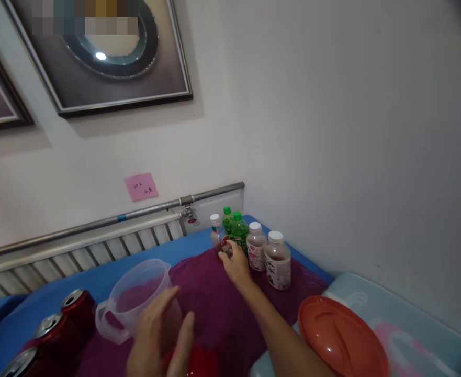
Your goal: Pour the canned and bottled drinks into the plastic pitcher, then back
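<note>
My right hand [237, 264] reaches to a small clear bottle with a white cap [215, 234], thumb and forefinger apart at its lower right side. Whether the fingertips touch it, I cannot tell. Two green bottles with green caps [238, 228] stand just behind that hand. To its right are two wide clear bottles with white caps and printed labels, the nearer one [278, 264] larger in view. My left hand [155, 335], blurred, is open in front of a translucent plastic jug [136, 285] and hides part of it. A shiny red object [202, 361] shows partly below it.
Three dark red drink cans [79, 309] stand at the lower left. An orange-red oval lid [342, 335] lies on a pale blue surface [359, 288] at right. Purple cloth [202, 283] covers the blue table [132, 267]. A radiator [89, 256] and pipe run along the wall.
</note>
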The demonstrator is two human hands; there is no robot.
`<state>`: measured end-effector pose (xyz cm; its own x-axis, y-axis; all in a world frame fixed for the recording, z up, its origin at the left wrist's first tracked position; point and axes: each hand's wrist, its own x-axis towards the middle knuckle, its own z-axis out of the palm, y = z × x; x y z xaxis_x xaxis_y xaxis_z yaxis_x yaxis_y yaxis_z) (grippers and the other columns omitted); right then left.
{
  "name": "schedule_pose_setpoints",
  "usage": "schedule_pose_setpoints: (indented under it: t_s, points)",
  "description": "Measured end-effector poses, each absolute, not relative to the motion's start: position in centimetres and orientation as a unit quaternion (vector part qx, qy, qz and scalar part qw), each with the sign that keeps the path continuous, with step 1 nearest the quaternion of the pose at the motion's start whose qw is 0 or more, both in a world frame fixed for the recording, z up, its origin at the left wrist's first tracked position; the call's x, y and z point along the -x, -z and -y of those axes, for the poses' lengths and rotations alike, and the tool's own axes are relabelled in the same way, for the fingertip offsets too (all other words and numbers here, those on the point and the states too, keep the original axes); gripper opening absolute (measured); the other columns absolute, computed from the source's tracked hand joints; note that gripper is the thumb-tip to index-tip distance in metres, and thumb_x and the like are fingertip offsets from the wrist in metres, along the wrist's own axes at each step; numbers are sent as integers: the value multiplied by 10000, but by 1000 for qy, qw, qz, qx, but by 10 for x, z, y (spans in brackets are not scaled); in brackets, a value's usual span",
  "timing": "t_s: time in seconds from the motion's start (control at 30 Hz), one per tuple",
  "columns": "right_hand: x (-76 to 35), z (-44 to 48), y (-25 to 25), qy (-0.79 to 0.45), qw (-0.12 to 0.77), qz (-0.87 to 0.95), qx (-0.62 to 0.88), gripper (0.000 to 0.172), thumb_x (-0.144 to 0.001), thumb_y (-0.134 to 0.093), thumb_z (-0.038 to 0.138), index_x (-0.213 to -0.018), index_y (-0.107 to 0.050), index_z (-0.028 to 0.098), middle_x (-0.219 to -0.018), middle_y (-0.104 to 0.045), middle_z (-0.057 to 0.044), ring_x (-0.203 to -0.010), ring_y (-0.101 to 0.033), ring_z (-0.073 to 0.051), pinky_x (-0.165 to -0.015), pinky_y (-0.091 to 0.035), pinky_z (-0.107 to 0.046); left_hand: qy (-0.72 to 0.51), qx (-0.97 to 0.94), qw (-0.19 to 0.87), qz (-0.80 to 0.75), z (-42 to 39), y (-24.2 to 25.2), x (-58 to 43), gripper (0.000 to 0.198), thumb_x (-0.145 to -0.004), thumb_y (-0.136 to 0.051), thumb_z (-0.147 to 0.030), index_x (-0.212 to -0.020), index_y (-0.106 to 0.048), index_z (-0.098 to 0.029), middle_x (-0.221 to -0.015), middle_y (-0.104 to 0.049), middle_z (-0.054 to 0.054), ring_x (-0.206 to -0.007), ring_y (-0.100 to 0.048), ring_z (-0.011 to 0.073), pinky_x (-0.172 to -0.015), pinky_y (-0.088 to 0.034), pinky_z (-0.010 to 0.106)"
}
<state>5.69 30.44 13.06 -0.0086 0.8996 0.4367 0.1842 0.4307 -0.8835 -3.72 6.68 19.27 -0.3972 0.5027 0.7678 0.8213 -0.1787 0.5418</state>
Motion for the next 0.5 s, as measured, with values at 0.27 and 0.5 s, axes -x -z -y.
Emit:
schedule_pose_setpoints:
  t_s: [0.27, 0.5]
  points:
    - [-57, -306, -125, -394, 571, 592, 411, 339, -736, -590, 177, -1070, -647, 188, -1073, -712, -99, -873, -691, -224, -796, -552, -361, 548, 511, 14, 662, -237, -218, 11, 513, -816, -587, -382, -1262, -547, -131, -1296, -573, 178, -1221, -530, 293, -1002, -443, 449]
    - [-62, -304, -134, -411, 592, 585, 374, 278, -731, -567, 127, -989, -657, 181, -1045, -714, -104, -1006, -666, -239, -893, -514, -353, 527, 492, 31, 692, -332, -209, 22, 639, -747, -667, -268, -1340, -496, -101, -1316, -554, 205, -1274, -479, 320, -1095, -331, 461]
